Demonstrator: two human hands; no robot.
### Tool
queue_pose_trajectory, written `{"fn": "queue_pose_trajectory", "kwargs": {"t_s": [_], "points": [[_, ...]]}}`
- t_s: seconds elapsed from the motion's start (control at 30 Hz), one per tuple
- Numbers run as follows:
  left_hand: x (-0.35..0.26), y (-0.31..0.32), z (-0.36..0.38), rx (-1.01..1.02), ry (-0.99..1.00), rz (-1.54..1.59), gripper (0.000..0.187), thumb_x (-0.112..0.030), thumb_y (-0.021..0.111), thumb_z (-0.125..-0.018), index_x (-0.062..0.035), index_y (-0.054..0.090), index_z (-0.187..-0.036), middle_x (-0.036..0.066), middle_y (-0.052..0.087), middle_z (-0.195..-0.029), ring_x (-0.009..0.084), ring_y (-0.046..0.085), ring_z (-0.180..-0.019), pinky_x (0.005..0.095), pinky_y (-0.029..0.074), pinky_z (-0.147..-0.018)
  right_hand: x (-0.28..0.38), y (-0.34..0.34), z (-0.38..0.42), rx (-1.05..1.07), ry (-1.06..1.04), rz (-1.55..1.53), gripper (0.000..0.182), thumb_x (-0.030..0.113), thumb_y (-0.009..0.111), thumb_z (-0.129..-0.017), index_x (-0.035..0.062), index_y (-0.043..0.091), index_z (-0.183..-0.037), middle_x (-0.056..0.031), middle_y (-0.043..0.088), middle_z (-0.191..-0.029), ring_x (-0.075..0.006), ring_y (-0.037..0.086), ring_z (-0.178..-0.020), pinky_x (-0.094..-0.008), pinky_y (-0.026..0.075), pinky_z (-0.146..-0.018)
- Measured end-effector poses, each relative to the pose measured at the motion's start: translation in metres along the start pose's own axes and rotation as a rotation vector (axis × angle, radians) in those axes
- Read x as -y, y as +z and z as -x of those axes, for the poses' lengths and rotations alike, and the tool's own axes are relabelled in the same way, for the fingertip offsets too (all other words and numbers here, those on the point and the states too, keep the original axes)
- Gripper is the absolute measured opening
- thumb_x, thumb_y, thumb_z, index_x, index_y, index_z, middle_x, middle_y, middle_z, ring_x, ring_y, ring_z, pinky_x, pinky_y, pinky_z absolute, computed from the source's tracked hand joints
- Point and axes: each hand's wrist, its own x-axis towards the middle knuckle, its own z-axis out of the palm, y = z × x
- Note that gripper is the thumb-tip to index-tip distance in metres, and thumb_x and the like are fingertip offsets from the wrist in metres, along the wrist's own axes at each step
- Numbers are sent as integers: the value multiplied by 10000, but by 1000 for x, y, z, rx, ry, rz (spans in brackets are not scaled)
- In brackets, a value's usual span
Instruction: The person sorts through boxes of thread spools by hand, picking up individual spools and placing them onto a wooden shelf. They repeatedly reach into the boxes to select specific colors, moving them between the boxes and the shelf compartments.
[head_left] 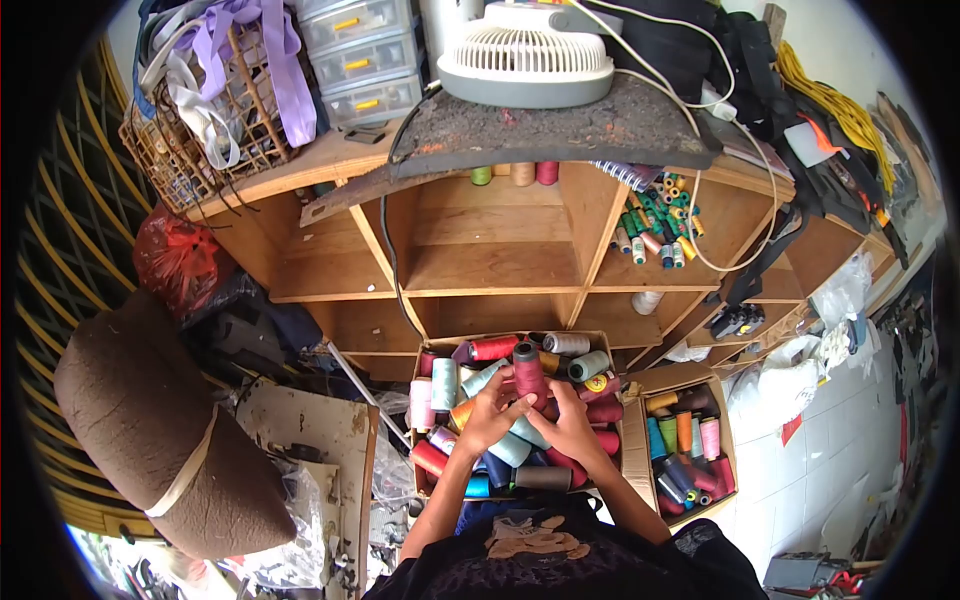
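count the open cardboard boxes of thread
2: one brown cardboard box filled with multicoloured thread spools, below the left hand and right hand; another brown cardboard box just right of it, also holding spools. More may be hidden.

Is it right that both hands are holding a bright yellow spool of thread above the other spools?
Not quite: the spool of thread is dark pink, not bright yellow, as the head view shows. The left hand and right hand are indeed both holding it above the other spools.

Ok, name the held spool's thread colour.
Deep pink on the held spool, seen in the head view.
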Motion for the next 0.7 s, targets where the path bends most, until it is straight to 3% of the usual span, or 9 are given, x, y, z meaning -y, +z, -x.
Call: {"fn": "queue_pose_trajectory", "kwargs": {"t_s": [0.2,0.27,0.47,0.57,0.6,0.7], "points": [[0,-7,-20,100,116,-126,483,-75,718,-858,-28,467,-1269,122,628,-1135,189,602,-1071,350,478,-948,13,0,-25,4,34,-130,536,144,737,-766,16,494,-1226,-218,602,-1088,-380,614,-1010,-424,494,-841],[-10,-7,-29,72,70,-154,477,-49,713,-850,-14,472,-1259,125,630,-1115,189,613,-1042,338,498,-920,3,4,-38,27,93,-197,511,114,720,-769,12,493,-1216,-234,613,-1099,-376,620,-1039,-405,492,-870],[-13,-30,-103,68,243,-256,433,-40,647,-888,14,454,-1272,176,570,-1214,255,577,-1135,375,496,-951,-35,11,-123,-70,3,-64,501,131,729,-763,9,469,-1174,-240,630,-1037,-429,598,-1045,-457,479,-874],[-36,-48,-153,-41,355,-373,377,-21,604,-888,-2,479,-1244,186,590,-1187,289,599,-1115,382,505,-927,-40,14,-183,-147,67,-120,547,173,749,-771,1,448,-1193,-262,631,-1031,-466,587,-1030,-475,483,-850],[-38,-54,-176,-96,375,-397,384,-25,613,-877,-6,484,-1238,186,597,-1174,290,605,-1101,385,508,-911,-44,16,-203,-223,-23,-84,563,189,742,-787,-18,426,-1203,-287,626,-1029,-482,583,-1013,-482,488,-829],[-47,-69,-239,-272,407,-521,409,-40,643,-845,-24,508,-1230,170,617,-1156,274,623,-1052,386,512,-873,-80,36,-247,-339,67,-3,593,209,757,-794,-42,427,-1218,-271,652,-991,-421,635,-972,-437,509,-803]]}}
